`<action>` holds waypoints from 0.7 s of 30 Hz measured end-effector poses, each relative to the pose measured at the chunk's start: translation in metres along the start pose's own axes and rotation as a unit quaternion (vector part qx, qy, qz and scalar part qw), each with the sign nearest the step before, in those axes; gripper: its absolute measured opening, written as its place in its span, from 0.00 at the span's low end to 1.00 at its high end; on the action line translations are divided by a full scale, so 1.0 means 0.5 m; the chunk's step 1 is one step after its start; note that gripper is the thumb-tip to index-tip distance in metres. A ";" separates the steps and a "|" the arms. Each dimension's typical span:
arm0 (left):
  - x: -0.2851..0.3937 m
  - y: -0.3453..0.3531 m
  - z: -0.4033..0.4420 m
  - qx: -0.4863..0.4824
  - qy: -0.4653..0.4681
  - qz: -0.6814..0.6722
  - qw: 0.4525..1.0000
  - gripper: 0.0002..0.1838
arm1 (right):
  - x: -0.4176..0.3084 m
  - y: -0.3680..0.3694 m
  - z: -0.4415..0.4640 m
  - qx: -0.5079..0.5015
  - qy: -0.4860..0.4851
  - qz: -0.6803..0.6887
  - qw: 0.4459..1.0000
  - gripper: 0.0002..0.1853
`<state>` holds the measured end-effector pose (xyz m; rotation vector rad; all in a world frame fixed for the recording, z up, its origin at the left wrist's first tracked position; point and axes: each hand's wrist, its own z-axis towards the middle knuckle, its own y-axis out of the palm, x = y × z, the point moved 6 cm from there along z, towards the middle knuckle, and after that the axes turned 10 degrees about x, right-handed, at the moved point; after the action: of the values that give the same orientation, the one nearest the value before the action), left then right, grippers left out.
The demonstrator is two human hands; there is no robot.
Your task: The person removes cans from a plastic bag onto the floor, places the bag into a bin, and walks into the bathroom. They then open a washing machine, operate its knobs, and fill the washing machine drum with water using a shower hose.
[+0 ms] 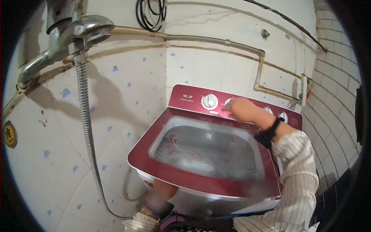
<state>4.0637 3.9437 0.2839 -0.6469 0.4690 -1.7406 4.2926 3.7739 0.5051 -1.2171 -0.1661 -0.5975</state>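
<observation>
A washing machine [204,190] with a maroon top and a see-through lid [208,149] stands before me. My right hand [244,110] is at its control panel [189,103], fingers closed around a white knob [228,101], second from the left, which they partly cover. Left of it is a larger white knob [210,101]; two more knobs show beyond my wrist. The lid is down, and the tub behind it looks blurred. My left hand [164,190] is low at the machine's front left, against the underside of the lid's front edge. Its fingers are hidden.
A chrome tap [73,38] juts from the left wall, its metal shower hose [87,116] hanging down beside the machine. Pipes [208,40] run along the back wall, below a coiled black cable [150,15]. A tiled wall [332,73] rises on the right.
</observation>
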 end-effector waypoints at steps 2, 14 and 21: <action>-0.003 0.009 0.000 -0.032 -0.018 -0.006 0.999 0.19 | 0.051 0.066 0.069 -0.032 0.004 -0.063 0.997 0.14; -0.012 -0.001 -0.018 -0.033 -0.089 -0.011 0.995 0.12 | 0.203 0.428 0.218 0.054 0.043 -0.190 0.979 0.12; -0.029 -0.002 -0.024 -0.017 -0.206 -0.091 0.974 0.12 | 0.212 0.415 0.242 0.006 0.141 -0.153 0.978 0.11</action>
<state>4.0580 3.9579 0.2729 -1.0748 0.1525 -1.7098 4.5112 3.8931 0.4217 -1.0897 -0.1181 -1.0286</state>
